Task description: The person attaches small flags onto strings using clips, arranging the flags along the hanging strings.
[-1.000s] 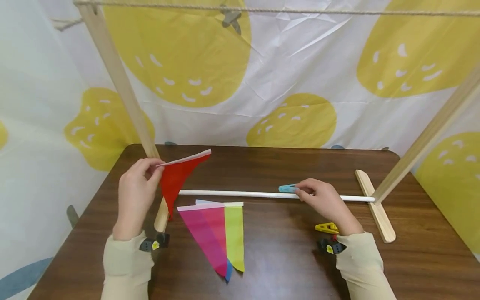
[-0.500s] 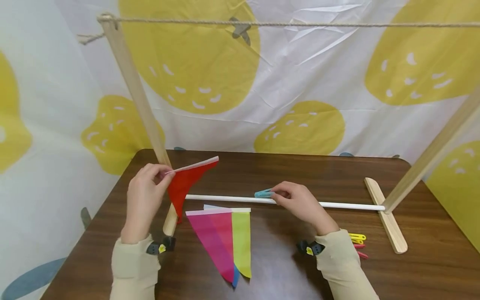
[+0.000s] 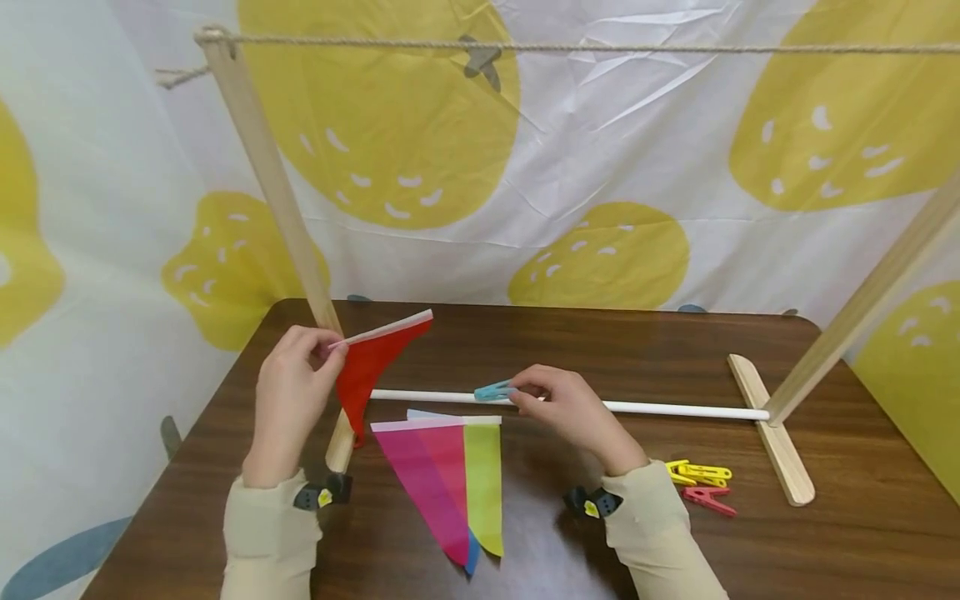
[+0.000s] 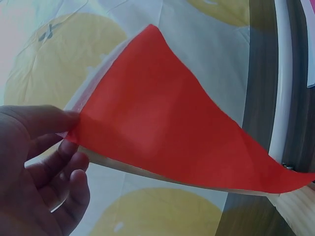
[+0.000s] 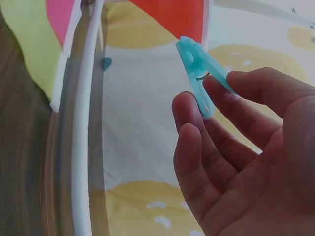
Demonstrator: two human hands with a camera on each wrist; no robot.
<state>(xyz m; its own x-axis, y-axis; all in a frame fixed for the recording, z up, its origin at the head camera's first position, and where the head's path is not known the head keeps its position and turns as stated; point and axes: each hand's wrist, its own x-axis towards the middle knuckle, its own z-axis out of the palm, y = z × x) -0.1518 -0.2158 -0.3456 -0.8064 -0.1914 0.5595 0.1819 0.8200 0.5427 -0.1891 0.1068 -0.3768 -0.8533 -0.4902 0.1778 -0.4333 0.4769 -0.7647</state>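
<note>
My left hand (image 3: 292,392) pinches one corner of a red triangular pennant (image 4: 147,118) by its white top edge. The pennant hangs beside the left wooden post, its point dangling low. Between thumb and fingers my right hand (image 3: 566,408) holds a light blue clothespin (image 5: 197,69) by its handle end, its tip pointing left toward the pennant. In the head view the clothespin overlaps the white rod. A fanned stack of pennants lies on the table between the hands: a magenta pennant (image 3: 427,483), a yellow-green pennant (image 3: 483,483) and a blue one mostly hidden beneath.
Overhead, a rope (image 3: 360,42) runs from the left wooden post (image 3: 262,158) to the right side. A white rod (image 3: 682,410) joins the bases of that post and the right wooden post (image 3: 862,308). Yellow clothespins (image 3: 701,473) and a red clothespin (image 3: 708,500) lie beside the right sleeve.
My right hand has moved left with the blue clothespin, uncovering the yellow and red clothespins. The head view has shifted, bringing the rope lower in frame. My left hand keeps its pinch on the pennant.
</note>
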